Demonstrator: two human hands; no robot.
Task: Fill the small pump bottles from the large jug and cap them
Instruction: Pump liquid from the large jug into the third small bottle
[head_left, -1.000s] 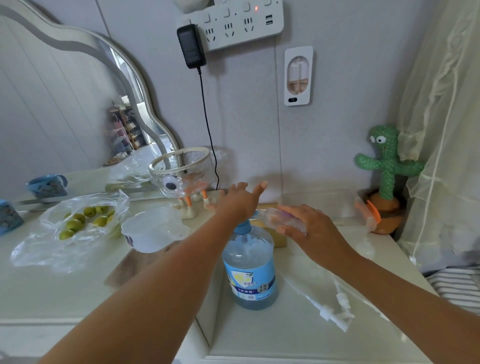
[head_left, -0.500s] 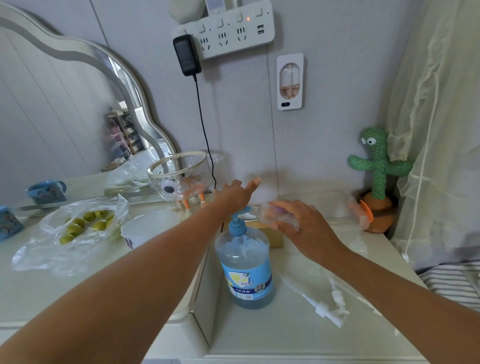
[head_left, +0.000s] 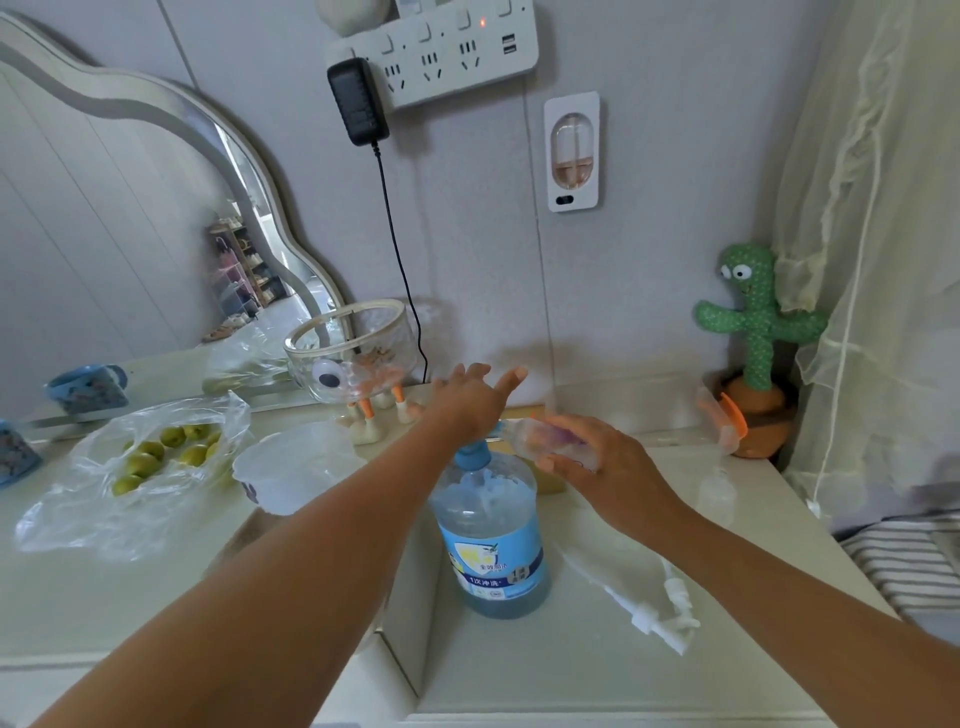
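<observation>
Blue liquid shows through the large jug (head_left: 491, 540), which stands upright on the white tabletop (head_left: 519, 675) directly in front of me. My left hand (head_left: 470, 397) rests palm-down on the jug's blue pump head (head_left: 472, 454), its fingers (head_left: 511, 376) straight and spread, curled around nothing. My right hand (head_left: 597, 462) grips a small clear bottle (head_left: 540, 439), fingers wrapped around it; the bottle is held on its side with its mouth against the pump's spout. Whether liquid is flowing I cannot tell. Loose white pump caps (head_left: 660, 613) lie on the tabletop just right of the jug, apart from it. Further right, a second small clear bottle (head_left: 719, 491), blurred, stands by itself. A green cactus toy (head_left: 753, 332) sits in the far right corner. To the left are a glass bowl on duck feet (head_left: 353, 353) and a plastic bag of green fruit (head_left: 156, 457), in front of a wavy-edged mirror (head_left: 130, 234). A black adapter (head_left: 357, 101) is plugged into the wall power strip (head_left: 441, 52) above.
</observation>
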